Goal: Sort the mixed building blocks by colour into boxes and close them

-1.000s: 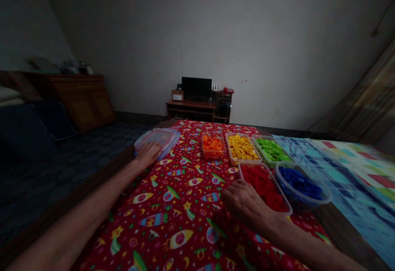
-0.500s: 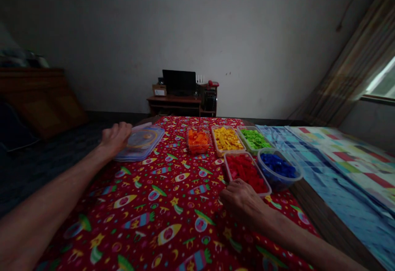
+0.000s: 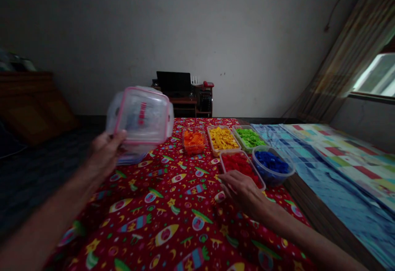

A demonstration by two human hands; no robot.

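Note:
My left hand (image 3: pixel 106 149) grips a clear plastic lid (image 3: pixel 148 119) by its near corner, thumb on top. The lid is tilted up above the table, squarish, with a pink seal and red lettering, and is smeared by motion. Beneath it shows the edge of more bluish lids (image 3: pixel 132 159), mostly hidden. My right hand (image 3: pixel 243 191) hovers at the near side of a box of red bricks (image 3: pixel 236 162), its fingers loosely stretched and holding nothing that I can see.
A box of orange bricks (image 3: pixel 194 140), a box of yellow bricks (image 3: pixel 222 138), a box of green bricks (image 3: pixel 249 136) and a round tub of blue bricks (image 3: pixel 271 164) stand on the red patterned cloth (image 3: pixel 173 221). Patterned bedding (image 3: pixel 339 151) lies right; a monitor (image 3: pixel 174 82) stands behind.
My left hand has lifted the pink-sealed lid from the lid pile and tilted it up. My right hand's fingers have loosened and stretched out. The view has shifted slightly right.

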